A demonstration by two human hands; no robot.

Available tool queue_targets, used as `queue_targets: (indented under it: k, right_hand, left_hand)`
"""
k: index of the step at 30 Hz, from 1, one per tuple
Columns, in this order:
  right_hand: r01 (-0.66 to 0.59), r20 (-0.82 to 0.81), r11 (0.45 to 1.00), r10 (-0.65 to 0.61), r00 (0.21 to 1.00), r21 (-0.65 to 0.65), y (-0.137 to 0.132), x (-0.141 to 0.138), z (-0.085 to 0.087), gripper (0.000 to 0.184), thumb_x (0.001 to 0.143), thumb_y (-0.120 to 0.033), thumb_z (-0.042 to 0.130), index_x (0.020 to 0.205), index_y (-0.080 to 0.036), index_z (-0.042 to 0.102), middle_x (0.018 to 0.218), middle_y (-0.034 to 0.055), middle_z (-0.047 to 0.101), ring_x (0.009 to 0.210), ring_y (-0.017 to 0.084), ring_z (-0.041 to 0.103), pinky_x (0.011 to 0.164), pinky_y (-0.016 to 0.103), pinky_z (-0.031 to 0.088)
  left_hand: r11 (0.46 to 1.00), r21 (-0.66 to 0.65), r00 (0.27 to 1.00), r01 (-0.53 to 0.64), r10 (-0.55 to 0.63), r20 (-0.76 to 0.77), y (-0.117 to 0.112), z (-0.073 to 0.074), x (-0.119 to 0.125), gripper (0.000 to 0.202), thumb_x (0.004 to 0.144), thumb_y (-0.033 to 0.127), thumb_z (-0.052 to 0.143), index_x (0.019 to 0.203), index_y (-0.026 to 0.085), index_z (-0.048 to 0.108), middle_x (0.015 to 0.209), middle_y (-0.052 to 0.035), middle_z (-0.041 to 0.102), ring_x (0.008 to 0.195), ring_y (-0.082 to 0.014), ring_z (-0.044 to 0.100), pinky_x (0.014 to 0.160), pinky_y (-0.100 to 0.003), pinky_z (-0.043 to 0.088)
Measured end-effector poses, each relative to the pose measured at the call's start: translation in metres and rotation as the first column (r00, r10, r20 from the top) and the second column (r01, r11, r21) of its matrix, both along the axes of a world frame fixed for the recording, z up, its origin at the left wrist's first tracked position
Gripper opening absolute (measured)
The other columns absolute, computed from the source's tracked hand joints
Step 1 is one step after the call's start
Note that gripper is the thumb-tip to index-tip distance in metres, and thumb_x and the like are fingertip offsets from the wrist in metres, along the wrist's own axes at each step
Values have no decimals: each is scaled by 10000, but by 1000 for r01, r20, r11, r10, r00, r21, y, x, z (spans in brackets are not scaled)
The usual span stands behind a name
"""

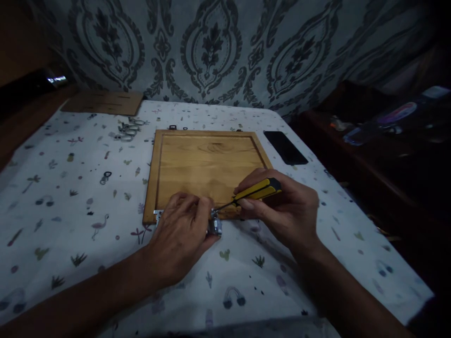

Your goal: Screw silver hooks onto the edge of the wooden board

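Observation:
A framed wooden panel (207,162) lies flat on the table. My left hand (181,230) is closed over a shiny metal fitting (215,227) at the panel's near edge; the fingers hide part of it. Left of those fingers, a bit of bright metal (157,214) shows at the panel's near left corner; I cannot tell if it belongs to the same piece. My right hand (285,211) grips a yellow and black screwdriver (257,190), tilted down to the left. Its tip meets the metal fitting beside my left fingers.
Several metal pieces (129,129) lie on the patterned tablecloth (102,277) at the back left, near flat cardboard (104,103). A small metal part (105,177) is left of the panel, a black phone (286,147) right. A patterned wall (211,51) rises behind.

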State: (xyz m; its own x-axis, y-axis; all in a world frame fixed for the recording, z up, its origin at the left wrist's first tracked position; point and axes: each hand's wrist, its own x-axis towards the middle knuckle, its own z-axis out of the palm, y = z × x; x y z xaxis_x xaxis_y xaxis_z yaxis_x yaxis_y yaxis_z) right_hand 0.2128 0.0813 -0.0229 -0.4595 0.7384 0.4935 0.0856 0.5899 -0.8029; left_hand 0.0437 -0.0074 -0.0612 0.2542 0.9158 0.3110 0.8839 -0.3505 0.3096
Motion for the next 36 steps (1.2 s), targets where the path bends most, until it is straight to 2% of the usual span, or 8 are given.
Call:
queue_targets:
  k: [12,25,30,36]
  right_hand:
    - [47,6,992,-48,999,117,-2,2,-8,189,764,-250,781,723,-215,599,651,-19,606,574,129,564,492,257,442]
    - [63,19,991,-65,998,115,-3,1,-6,199,773,-278,770,711,-209,594,655,-19,604,563,121,566,486,249,457]
    - [63,31,990,-67,997,125,-2,1,-6,175,775,-245,754,723,-212,590,672,-18,610,584,126,573,500,255,455]
    - [75,35,991,-80,996,113,-3,1,-6,178,778,-248,749,720,-215,584,676,-21,602,584,124,566,498,252,450]
  left_hand:
    - [1000,9,1000,-1,0,13,1,-1,0,474,731,271,784,987,212,388,847,-6,618,892,-249,590,836,-399,440]
    - [993,-107,997,-41,48,60,0,2,1,471,775,272,716,1126,205,411,979,-40,636,990,-270,576,892,-426,433]
    - [985,-166,993,-43,60,101,0,2,0,546,792,279,701,1237,229,388,1066,-51,638,1032,-277,576,906,-446,432]
    - [980,-196,992,-25,48,117,1,2,-1,640,769,274,736,1284,208,362,1115,-66,647,1098,-292,564,929,-461,415]
